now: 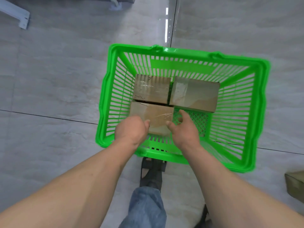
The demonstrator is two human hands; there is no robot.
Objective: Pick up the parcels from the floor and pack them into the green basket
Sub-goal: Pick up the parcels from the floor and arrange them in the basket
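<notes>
So the green basket (256,112) sits on the floor right in front of me with three parcels on its bottom. Two fill the far side; the third parcel (158,116) lies in the near-left corner, long axis running left to right, right under both my hands. My left hand (131,129) curls over its near-left edge, gripping it I think. My right hand (184,129) hovers loose and open at its right end, holding nothing. The near-right corner is the only bare spot left.

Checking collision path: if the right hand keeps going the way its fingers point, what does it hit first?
Probably the bare basket floor beside the near parcel; beyond that the far-right parcel. Depth is unclear.
</notes>
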